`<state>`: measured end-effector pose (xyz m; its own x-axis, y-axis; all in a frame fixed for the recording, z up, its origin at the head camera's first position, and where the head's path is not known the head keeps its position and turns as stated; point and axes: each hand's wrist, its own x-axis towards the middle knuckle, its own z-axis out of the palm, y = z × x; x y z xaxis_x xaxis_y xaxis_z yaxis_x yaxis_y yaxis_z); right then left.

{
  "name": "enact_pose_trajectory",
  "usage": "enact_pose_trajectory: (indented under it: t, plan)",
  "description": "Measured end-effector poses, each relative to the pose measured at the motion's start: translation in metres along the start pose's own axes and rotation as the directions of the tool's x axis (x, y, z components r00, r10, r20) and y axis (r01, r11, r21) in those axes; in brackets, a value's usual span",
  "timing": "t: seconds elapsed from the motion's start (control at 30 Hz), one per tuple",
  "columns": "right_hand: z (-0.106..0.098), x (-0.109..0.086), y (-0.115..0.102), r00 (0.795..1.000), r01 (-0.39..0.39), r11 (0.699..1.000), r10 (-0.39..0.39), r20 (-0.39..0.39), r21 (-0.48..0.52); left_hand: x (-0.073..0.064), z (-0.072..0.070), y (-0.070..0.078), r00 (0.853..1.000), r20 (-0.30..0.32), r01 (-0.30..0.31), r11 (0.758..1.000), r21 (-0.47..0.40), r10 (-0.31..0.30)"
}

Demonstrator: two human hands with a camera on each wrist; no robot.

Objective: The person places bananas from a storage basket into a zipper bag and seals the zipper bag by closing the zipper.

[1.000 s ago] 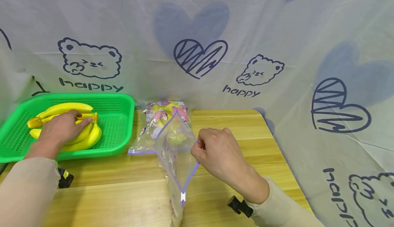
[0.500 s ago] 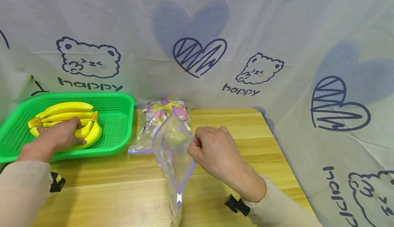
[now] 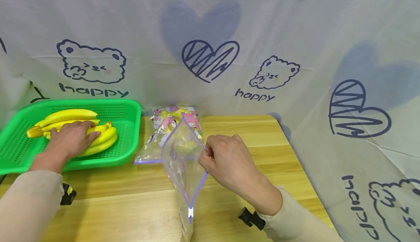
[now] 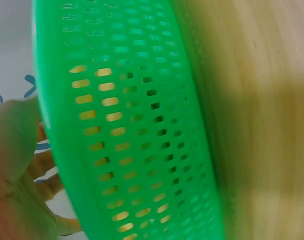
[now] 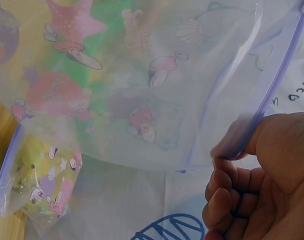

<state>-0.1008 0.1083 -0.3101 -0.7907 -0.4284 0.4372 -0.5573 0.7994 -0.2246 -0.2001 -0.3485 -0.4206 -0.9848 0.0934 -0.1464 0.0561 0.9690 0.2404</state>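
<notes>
In the green basket (image 3: 129, 140), seen in the head view, lie yellow bananas (image 3: 70, 115) in bunches. My left hand (image 3: 70, 140) reaches over the near bunch of bananas (image 3: 103, 145) and grips it, thumb on its right side; the hand covers part of it. The left wrist view has the basket wall (image 4: 127, 135) in front of that hand (image 4: 17, 175), bananas showing yellow through its holes. My right hand (image 3: 231, 169) pinches the purple-edged rim of a clear zip bag (image 3: 183, 162), its mouth spread apart. A white slider (image 3: 190, 212) sits at the near end.
Behind the open bag, a second printed zip bag (image 3: 159, 140) with yellow contents lies flat on the wooden table (image 3: 131, 205). A pale curtain (image 3: 210, 23) with bears and hearts hangs close behind the table and along its right side.
The left hand drew back a little, then shifted right; the near bunch of bananas has moved right with it inside the basket. The right hand and the bag have shifted only slightly left.
</notes>
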Motion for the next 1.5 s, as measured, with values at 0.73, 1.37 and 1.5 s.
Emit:
enact_pose_trajectory:
  t: [0.73, 1.37, 1.5]
  plan:
    - [0.0, -0.001, -0.002, 1.0, -0.014, 1.0, 0.014, 0.003, -0.003, 0.008, -0.002, -0.018, 0.996, 0.077, -0.045, 0.991, 0.122, 0.036]
    - [0.0, -0.004, 0.001, 1.0, -0.007, 1.0, 0.007, -0.015, -0.01, 0.007, -0.008, -0.016, 0.993, 0.117, -0.037, 0.986, 0.161, 0.018]
    - [0.001, -0.003, 0.002, 1.0, -0.002, 1.0, 0.002, -0.018, -0.009, 0.005, -0.014, -0.01, 0.996, 0.082, -0.048, 0.979, 0.199, 0.032]
